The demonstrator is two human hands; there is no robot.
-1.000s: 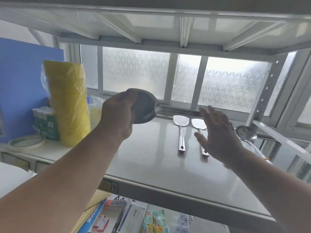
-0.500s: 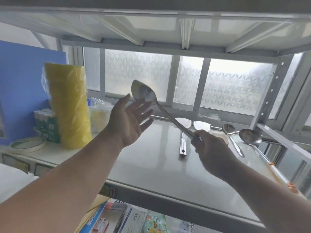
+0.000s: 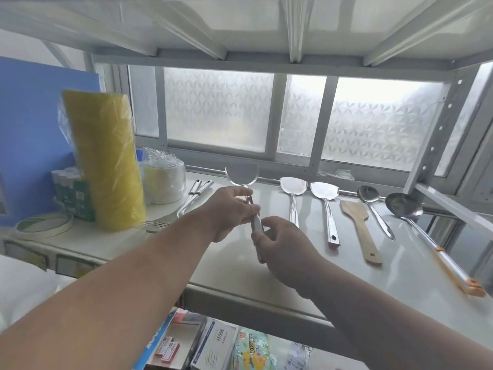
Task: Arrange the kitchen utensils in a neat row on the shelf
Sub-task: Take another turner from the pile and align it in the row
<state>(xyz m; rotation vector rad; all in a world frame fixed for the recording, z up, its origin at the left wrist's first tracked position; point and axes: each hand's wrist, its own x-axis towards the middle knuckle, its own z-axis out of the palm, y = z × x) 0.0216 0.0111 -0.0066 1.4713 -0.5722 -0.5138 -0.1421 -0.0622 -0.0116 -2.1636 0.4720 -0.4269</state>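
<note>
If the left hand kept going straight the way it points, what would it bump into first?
Probably the metal spatula lying to the right of the ladle that the left hand grips, though depth is hard to judge.

A steel spatula (image 3: 242, 174) with a rounded blade is held above the white shelf (image 3: 416, 268), blade toward the window, handle toward the viewer. To its right, five utensils lie in a row on the shelf, handles toward the front edge: two steel turners (image 3: 293, 186) (image 3: 324, 192), a wooden spatula (image 3: 358, 225), a steel spoon (image 3: 369, 194) and a long ladle (image 3: 404, 205) with an orange handle end. At the left lie a fork (image 3: 156, 225) and steel tongs (image 3: 196, 192).
</note>
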